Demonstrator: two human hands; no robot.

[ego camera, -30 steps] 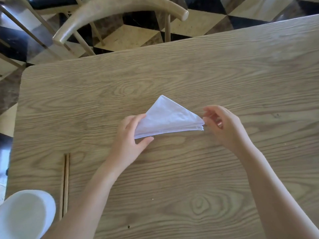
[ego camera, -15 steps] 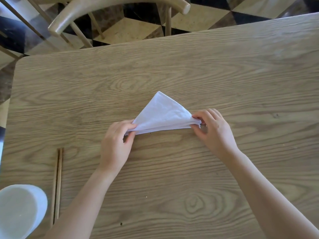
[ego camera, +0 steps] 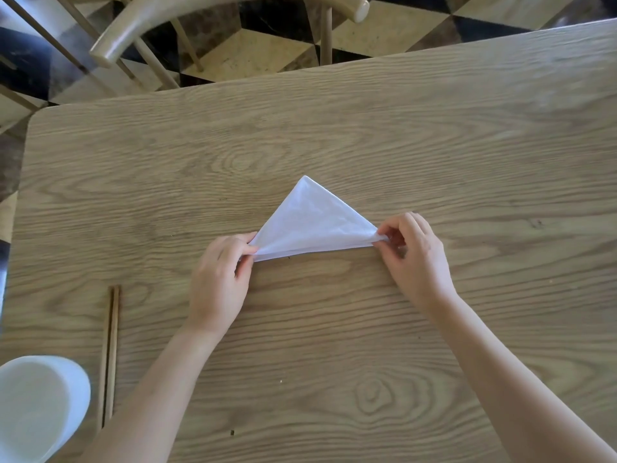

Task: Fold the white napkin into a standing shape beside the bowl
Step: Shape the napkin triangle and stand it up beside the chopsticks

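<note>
The white napkin (ego camera: 312, 223) lies folded into a triangle in the middle of the wooden table (ego camera: 434, 145), its point facing away from me. My left hand (ego camera: 220, 282) pinches its left corner between thumb and fingers. My right hand (ego camera: 414, 255) pinches its right corner. The white bowl (ego camera: 36, 406) sits at the near left edge of the table, well apart from the napkin and partly cut off by the frame.
A pair of wooden chopsticks (ego camera: 112, 352) lies just right of the bowl, pointing away from me. A wooden chair (ego camera: 207, 15) stands beyond the table's far edge on a patterned tile floor.
Both hands have closed onto the napkin's two lower corners; the right hand, earlier just beside the corner, now pinches it. The napkin lies flatter.
</note>
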